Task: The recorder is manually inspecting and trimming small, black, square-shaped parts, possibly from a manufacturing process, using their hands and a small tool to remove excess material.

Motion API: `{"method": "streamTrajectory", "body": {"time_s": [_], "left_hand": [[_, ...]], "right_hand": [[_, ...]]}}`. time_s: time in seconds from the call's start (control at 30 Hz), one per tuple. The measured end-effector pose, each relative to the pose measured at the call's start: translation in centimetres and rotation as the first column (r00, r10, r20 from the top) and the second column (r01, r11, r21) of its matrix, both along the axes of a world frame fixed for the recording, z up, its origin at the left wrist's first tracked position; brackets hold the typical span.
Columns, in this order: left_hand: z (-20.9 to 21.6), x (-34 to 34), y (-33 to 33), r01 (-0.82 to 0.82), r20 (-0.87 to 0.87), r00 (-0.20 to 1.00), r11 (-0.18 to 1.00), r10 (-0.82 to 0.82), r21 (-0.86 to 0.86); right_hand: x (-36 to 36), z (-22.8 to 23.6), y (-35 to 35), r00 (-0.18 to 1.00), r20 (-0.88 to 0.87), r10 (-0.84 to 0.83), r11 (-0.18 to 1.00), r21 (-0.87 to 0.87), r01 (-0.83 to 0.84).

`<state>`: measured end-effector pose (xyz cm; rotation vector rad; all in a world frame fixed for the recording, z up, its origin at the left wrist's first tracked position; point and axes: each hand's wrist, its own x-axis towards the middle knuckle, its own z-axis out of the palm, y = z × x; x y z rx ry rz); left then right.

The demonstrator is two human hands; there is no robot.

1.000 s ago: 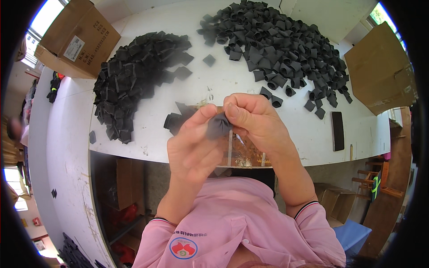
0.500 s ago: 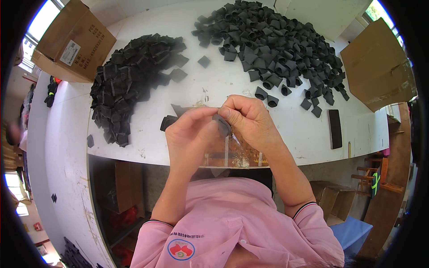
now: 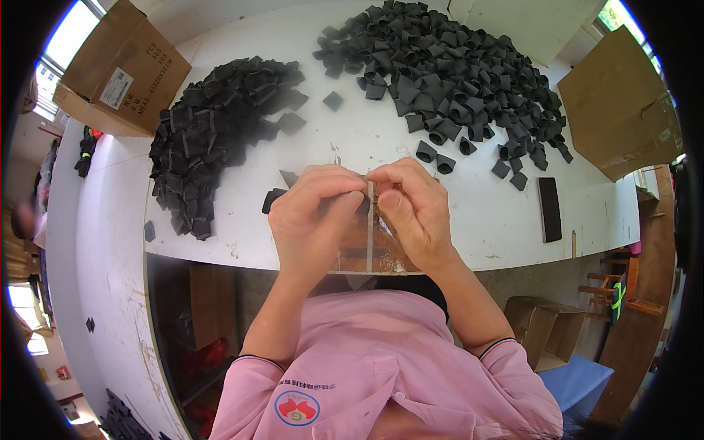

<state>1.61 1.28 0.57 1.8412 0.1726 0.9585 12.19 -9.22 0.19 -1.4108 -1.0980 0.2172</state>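
Head view: the left hand (image 3: 312, 220) seems closed on a small dark piece (image 3: 364, 206), mostly hidden by its fingers — long axis not tellable. The right hand (image 3: 418, 213) is farther from it, index fingertip near the left's; whether it grips anything is unclear. Beneath: a brown board (image 3: 353, 243) on the white tabletop (image 3: 477, 220) — cartons (image 3: 620, 110) at either side.
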Motion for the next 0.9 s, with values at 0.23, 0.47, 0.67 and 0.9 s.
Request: {"method": "streamTrajectory", "body": {"time_s": [0.23, 0.47, 0.67, 0.9], "left_hand": [[0.1, -0.6, -1.5, 0.128, 0.309, 0.94, 0.696, 0.142, -0.706], [-1.4, -1.4, -1.6, 0.121, 0.281, 0.953, 0.716, 0.109, -0.687], [0.1, -1.1, -1.3, 0.022, 0.159, 0.982, 0.781, 0.1, -0.624], [-0.4, -1.6, 0.6, -0.098, -0.139, 0.988, 0.968, 0.067, -0.232]], "right_hand": [[-1.0, 1.5, 1.4, 0.787, 0.588, -0.186, 0.982, 0.084, 0.169], [-0.5, -0.3, 1.3, 0.862, 0.494, -0.114, 0.993, 0.065, 0.095], [-0.9, -0.3, 0.7, 0.884, 0.452, -0.12, 0.991, -0.003, 0.136], [-0.4, 1.8, 0.1, 0.891, 0.453, 0.028, 0.968, -0.236, 0.089]]}}
